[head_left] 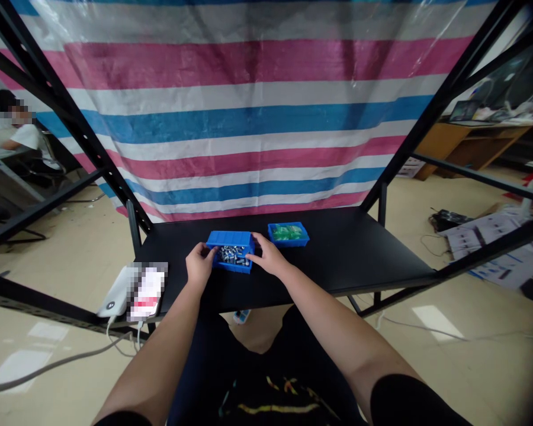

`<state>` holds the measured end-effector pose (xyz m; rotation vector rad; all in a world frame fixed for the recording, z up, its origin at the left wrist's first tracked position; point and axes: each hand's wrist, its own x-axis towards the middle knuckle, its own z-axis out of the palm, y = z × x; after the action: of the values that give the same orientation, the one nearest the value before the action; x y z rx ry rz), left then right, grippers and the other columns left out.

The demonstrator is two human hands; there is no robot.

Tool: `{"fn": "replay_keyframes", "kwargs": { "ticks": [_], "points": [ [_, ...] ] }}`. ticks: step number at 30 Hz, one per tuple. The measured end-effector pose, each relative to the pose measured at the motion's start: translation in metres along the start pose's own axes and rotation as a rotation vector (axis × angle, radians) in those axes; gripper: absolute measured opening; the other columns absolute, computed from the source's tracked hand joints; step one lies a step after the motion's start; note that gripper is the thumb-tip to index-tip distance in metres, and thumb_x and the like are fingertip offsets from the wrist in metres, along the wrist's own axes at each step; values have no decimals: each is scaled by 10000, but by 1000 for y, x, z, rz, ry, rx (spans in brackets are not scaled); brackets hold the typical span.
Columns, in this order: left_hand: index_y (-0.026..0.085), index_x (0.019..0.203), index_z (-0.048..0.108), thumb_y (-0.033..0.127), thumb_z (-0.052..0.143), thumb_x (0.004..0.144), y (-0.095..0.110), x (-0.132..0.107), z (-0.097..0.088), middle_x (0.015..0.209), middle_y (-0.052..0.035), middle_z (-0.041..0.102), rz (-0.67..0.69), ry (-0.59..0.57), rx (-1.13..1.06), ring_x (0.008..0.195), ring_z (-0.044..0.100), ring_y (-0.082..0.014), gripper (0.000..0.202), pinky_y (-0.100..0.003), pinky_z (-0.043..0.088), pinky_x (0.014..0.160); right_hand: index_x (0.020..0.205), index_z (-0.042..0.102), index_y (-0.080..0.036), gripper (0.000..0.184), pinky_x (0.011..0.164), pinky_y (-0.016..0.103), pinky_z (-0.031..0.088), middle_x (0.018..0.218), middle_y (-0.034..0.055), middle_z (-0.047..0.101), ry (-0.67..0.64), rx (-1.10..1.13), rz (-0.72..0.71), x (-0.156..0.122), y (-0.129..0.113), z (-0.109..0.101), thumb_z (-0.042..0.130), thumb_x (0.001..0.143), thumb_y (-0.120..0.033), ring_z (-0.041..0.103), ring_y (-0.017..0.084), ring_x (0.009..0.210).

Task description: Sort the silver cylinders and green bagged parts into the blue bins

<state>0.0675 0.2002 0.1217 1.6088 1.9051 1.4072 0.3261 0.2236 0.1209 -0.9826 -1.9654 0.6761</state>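
Note:
A blue plastic bin [232,267] holding many small metal screws or bolts [232,254] is on the black tabletop in front of me. Its ribbed far side [229,238] faces up towards me, so the bin looks tilted; I cannot tell whether it fully rests on the table. At the bin's left end, my left hand [199,265] grips the wall between thumb and fingers. My right hand [269,255] clasps the opposite end, thumb at the inner edge and fingers around the far corner. A second blue bin [306,241], with green plastic-looking packets [288,232] inside, stands just beyond my right hand.
A white power bank [119,293] and a phone [147,293] with cables lie at the table's left edge. Black metal posts [382,204] frame the table [346,254]. A striped sheet [257,124] hangs behind it. Someone sits [29,139] at far left.

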Motion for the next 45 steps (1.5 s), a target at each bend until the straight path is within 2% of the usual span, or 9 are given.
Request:
{"fn": "replay_keyframes", "kwargs": {
  "ticks": [6,17,21,26,30,33,39,42,45],
  "points": [
    [216,747,603,448,698,788,-1,1,2,730,11,683,-29,-57,-90,713,671,-165,254,-246,461,682,1473,454,-259,748,1095,475,473,1427,126,558,0,9,8,3,-3,-3,787,808,-339,567,299,1298],
    [219,789,638,362,697,783,3,7,-1,690,23,664,22,-44,-9,661,611,-158,155,-247,439,647,1408,491,-276,654,1014,458,534,1351,106,573,40,-51,-28,4,-7,-7,768,816,-281,614,276,1197],
    [220,976,683,405,644,858,4,6,-2,877,-14,729,128,-64,-120,814,673,-187,223,-276,501,765,1361,518,-284,582,980,439,555,1312,90,586,89,8,-91,2,-11,-14,753,829,-280,616,266,1175],
    [227,1187,649,372,551,934,-3,6,-2,1180,-69,716,280,-164,-161,1112,660,-230,307,-364,495,1004,1309,525,-258,610,832,425,614,1252,105,606,256,84,-10,0,-2,-22,805,776,-353,665,250,987],
    [223,1068,696,248,553,891,-5,0,-2,1114,-83,714,478,-256,115,1135,623,-266,228,-426,471,1033,1268,491,-241,688,802,409,619,1194,107,625,415,213,60,-6,7,-26,862,706,-383,686,239,933],
    [227,978,718,200,536,883,6,-4,-4,1020,-80,710,629,-358,297,1039,625,-264,207,-426,479,972,1257,426,-245,737,812,382,615,1187,104,623,594,364,78,-18,10,-31,874,689,-384,701,220,929],
    [220,952,742,278,466,946,34,-1,-6,983,-105,730,639,-566,554,929,664,-266,282,-424,470,909,1214,399,-245,750,747,360,625,1274,105,538,909,397,209,-50,31,-56,864,667,-464,700,193,909],
    [211,921,747,367,447,966,42,-2,-2,981,-128,737,599,-650,562,953,671,-279,340,-419,474,930,1221,372,-252,786,656,319,633,1222,64,500,1084,337,279,-62,52,-74,845,664,-540,681,152,830],
    [195,1020,750,480,507,926,45,-9,5,1039,-155,727,547,-684,517,978,675,-313,386,-433,487,937,1195,362,-259,786,618,282,638,1141,17,458,1177,282,298,-71,70,-89,834,660,-588,662,123,789]
  ]
}}
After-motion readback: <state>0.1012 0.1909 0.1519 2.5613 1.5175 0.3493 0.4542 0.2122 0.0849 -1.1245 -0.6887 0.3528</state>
